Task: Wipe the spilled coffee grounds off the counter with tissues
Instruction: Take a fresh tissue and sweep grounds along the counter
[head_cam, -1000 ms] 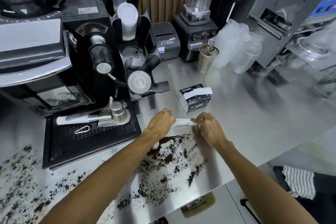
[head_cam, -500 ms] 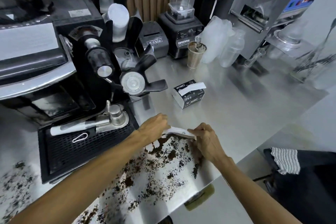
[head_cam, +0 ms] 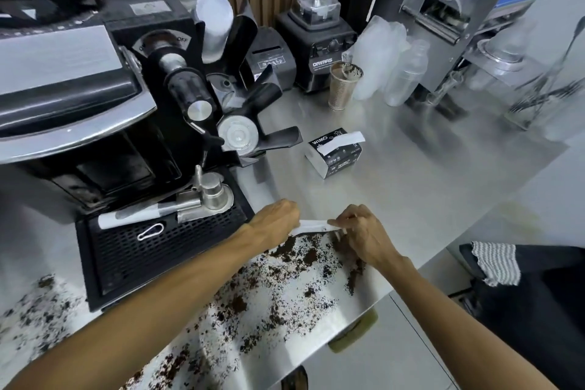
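Steel worktop (head_cam: 411, 199) in a café corner, machines packed along the back and the left, and we're looking straight down on the mess. The tissue (head_cam: 311, 225), a narrow folded white strip, is stretched low over the worktop between both hands, right at the far edge of the spill. The left hand (head_cam: 275, 222) has its grip closed on the strip's left end, fingers curled under and mostly hidden. The right hand (head_cam: 364, 234) pinches the right end, fingertips bunched tight on the paper.

Just this side of the strip lie the coffee grounds (head_cam: 285, 288), dark clumps and fine specks spreading from the hands towards the near left, under the left forearm. Some clumps sit close to the worktop's front edge, below the right wrist. A second scatter lies far left, past the drip tray (head_cam: 152, 250), whose near right corner stands just beside the left forearm.

So it's tight on the left, where the espresso machine (head_cam: 79, 104) and its tray wall that side in. Beyond the hands the tissue box (head_cam: 337, 152) stands alone, a white sheet poking from its top, well apart from the strip. Right of the box, open steel runs out to the worktop's edge. At the back stand a metal cup (head_cam: 342, 85) and a blender (head_cam: 316, 51). Off the edge, lower right, a striped cloth (head_cam: 497, 263) lies on something dark.
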Action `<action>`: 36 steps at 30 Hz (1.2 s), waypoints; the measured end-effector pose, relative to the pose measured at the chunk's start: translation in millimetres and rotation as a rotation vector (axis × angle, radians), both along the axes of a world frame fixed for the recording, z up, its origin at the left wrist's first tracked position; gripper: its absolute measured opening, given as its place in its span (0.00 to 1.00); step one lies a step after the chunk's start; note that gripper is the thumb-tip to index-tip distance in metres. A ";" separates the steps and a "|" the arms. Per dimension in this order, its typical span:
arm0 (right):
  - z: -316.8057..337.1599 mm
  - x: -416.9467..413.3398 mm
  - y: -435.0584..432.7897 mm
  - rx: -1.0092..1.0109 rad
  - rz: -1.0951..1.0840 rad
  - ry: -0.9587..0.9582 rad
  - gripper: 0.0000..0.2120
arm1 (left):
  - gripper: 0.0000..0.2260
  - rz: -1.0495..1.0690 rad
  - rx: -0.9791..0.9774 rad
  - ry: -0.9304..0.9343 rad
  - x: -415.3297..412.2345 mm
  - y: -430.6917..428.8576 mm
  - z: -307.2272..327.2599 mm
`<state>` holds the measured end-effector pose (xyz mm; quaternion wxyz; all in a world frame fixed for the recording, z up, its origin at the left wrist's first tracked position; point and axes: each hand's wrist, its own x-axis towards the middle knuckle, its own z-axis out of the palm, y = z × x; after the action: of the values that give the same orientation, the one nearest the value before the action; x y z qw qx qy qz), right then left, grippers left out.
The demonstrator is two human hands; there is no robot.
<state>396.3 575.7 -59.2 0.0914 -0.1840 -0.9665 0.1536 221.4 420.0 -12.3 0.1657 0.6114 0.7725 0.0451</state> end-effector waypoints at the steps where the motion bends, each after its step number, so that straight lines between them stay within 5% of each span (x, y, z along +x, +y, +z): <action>1: 1.4 -2.3 6.0 -0.005 -0.006 0.021 0.16 | 0.08 0.007 0.023 0.009 -1.5 4.0 -0.5; 14: 4.1 27.9 50.8 0.075 -0.200 0.004 0.14 | 0.11 -0.029 0.095 0.052 18.5 67.2 -7.0; 29: 2.9 45.0 -92.5 -0.084 -0.536 0.052 0.07 | 0.11 -0.184 0.061 0.002 17.0 49.5 4.7; 36: 15.1 42.0 -82.8 -0.174 -0.561 0.119 0.17 | 0.07 -0.167 0.051 0.020 8.8 37.7 -1.2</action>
<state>438.3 492.9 -44.1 0.1708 -0.4416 -0.8541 0.2154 230.2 457.7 -13.5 0.1457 0.6782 0.7189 0.0446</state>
